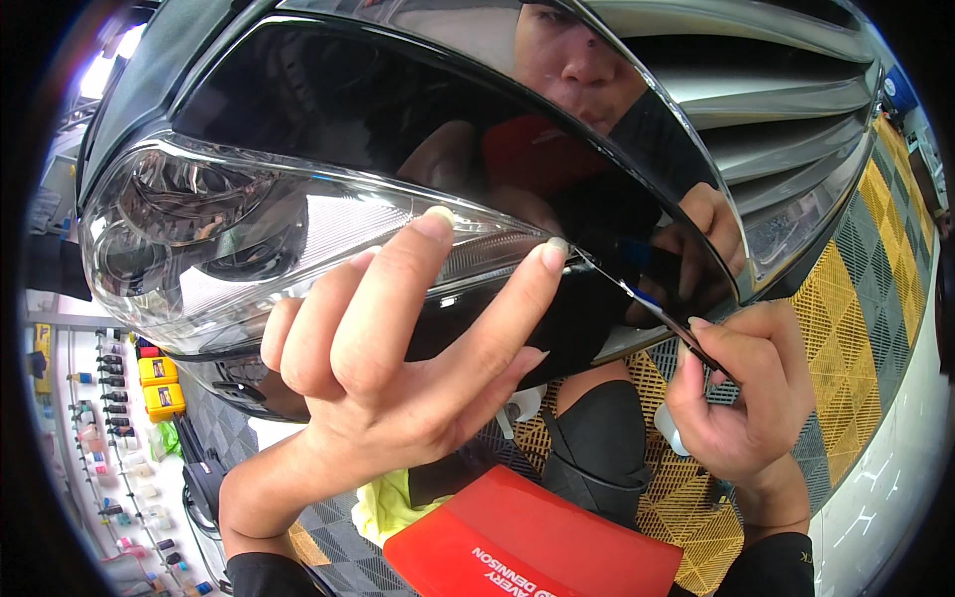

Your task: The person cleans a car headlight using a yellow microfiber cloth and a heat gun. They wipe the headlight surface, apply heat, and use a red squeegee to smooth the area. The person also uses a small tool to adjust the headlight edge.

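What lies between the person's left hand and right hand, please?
In the head view, a slim tool, dark where the right hand grips it, paler toward the left hand, lies there, with the glossy black panel behind it.

The person's left hand (388, 388) and right hand (751, 398) are bare, with a black fabric sleeve (264, 575) at seven o'clock, a yellow-marked black fabric sleeve (766, 569) at five, and black cloth legwear (602, 453) between.
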The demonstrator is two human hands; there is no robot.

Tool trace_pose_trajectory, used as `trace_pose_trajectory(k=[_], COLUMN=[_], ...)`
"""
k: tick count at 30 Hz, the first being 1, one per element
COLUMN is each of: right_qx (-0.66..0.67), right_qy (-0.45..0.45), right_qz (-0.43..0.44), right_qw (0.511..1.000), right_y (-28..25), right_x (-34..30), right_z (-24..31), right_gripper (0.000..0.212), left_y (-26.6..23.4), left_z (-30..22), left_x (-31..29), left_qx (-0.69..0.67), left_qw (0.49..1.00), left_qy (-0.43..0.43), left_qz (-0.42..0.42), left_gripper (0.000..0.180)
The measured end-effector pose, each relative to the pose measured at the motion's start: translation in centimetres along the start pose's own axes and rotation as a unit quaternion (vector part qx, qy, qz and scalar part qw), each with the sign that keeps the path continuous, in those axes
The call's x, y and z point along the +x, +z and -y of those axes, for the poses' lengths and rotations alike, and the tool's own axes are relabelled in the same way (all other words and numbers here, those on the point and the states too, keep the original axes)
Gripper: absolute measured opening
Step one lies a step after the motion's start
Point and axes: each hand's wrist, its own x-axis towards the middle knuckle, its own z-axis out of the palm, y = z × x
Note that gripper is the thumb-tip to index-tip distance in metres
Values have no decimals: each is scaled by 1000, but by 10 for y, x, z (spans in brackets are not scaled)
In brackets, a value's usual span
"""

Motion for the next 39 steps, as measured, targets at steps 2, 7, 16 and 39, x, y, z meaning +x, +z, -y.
trace_pose_trajectory(k=[2,7,16,39], right_qx=[0,-3,-9,-24], right_qy=[-3,-4,-10,-25], right_qz=[1,3,7,39], right_qw=[1000,1000,1000,999], right_y=[1,2,1,-2], right_x=[1,1,1,3], right_z=[-1,-1,-1,14], right_gripper=[33,34,32,36], left_y=[-1,-2,-1,-2], left_z=[1,-1,0,0], left_x=[1,1,0,0], left_qx=[2,1,-5,-9], left_qw=[1000,1000,1000,1000], left_qy=[3,-3,-4,-4], left_qz=[2,5,-3,4], left_gripper=[46,47,46,45])
